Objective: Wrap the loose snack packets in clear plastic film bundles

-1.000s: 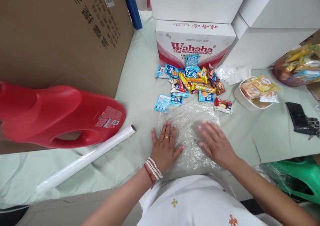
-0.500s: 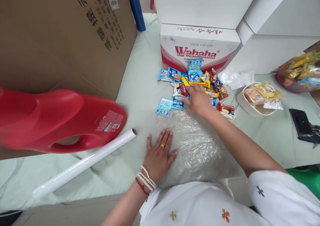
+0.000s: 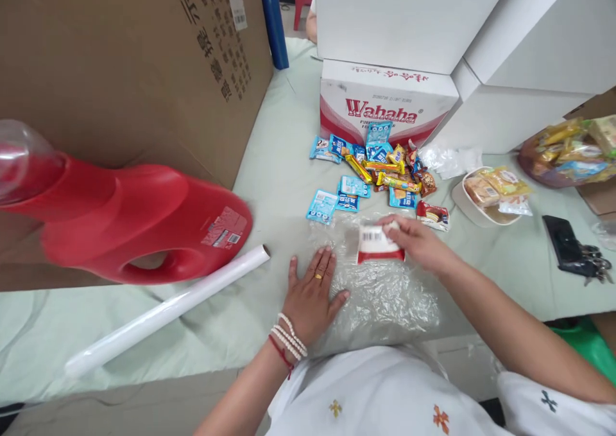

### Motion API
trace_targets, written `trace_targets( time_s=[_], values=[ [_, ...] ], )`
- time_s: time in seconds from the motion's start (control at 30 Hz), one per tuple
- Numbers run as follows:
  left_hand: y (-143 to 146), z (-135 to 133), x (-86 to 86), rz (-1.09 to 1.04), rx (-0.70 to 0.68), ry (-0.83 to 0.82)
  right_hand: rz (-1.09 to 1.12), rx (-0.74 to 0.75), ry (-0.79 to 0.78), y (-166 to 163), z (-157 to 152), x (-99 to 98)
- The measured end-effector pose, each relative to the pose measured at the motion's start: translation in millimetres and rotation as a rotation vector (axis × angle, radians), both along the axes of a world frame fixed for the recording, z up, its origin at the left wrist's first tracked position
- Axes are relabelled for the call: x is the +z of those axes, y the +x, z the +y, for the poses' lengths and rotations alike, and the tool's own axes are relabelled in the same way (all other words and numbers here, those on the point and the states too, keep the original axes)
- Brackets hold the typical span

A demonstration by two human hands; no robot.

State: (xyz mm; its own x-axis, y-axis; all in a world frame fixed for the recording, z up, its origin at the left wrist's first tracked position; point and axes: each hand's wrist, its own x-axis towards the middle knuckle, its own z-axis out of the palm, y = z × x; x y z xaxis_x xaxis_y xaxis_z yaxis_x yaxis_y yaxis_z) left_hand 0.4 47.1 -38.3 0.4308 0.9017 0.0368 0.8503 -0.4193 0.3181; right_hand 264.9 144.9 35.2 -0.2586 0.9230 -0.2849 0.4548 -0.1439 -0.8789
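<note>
My right hand (image 3: 418, 242) pinches a red and white snack packet (image 3: 380, 243) by its right end, above a sheet of clear plastic film (image 3: 380, 307). The packet's barcode side shows, a little blurred. My left hand (image 3: 312, 295) lies flat with fingers spread, pressing on the left edge of the film. Beyond the film is a loose pile of wrapped snacks: blue packets (image 3: 322, 206), yellow sticks (image 3: 398, 182) and brown packets (image 3: 426, 182). Another red and white packet (image 3: 433, 216) lies at the pile's right front.
A large red jug (image 3: 158, 224) and a white roll (image 3: 168, 311) lie at the left, beside a big cardboard box (image 3: 120, 70). Behind the pile stands a Wahaha box (image 3: 385, 102). A white bowl of snacks (image 3: 476, 208), a black phone (image 3: 561, 238) and keys (image 3: 594, 262) are right.
My right hand has drawn back from the pile toward me, carrying the red and white packet over the film. My left hand stays flat in place. The view has shifted slightly.
</note>
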Motion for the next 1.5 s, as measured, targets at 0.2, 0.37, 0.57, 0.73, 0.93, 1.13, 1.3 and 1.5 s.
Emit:
trace_targets(
  time_s=[0.2, 0.37, 0.57, 0.73, 0.93, 1.13, 1.3, 1.5],
  values=[
    [1.2, -0.1, 0.7, 0.016, -0.015, 0.005, -0.611, 0.076, 0.492, -17.9, -55.1, -17.9],
    [2.4, -0.2, 2.6, 0.018, -0.001, 0.016, -0.712, 0.420, 0.523, -14.8, -56.3, -16.2],
    [2.6, 0.1, -1.5, 0.018, 0.017, 0.007, -0.684, 0.485, 0.587, -20.2, -53.0, -22.5],
    [-13.8, -1.8, 2.6, -0.053, -0.001, 0.040, -0.547, 0.488, 0.627, -7.1, -64.8, -21.1],
    [-60.3, -23.0, 16.6, -0.197, -0.432, -0.063, -0.405, 0.576, 0.552, 57.3, -135.3, -20.0],
    [-69.6, -28.7, 11.9, -0.317, -0.363, -0.229, -0.278, 0.419, 0.426, 80.5, -155.7, -40.0],
    [-58.6, 7.6, 36.5, -0.516, -0.047, -0.413, -0.196, 0.348, 0.212, 80.8, -109.6, -12.6],
    [-32.6, 71.7, 39.4, -0.293, 0.312, -0.247, -0.454, 0.214, 0.137, 78.0, -36.6, -9.9]
  ],
)
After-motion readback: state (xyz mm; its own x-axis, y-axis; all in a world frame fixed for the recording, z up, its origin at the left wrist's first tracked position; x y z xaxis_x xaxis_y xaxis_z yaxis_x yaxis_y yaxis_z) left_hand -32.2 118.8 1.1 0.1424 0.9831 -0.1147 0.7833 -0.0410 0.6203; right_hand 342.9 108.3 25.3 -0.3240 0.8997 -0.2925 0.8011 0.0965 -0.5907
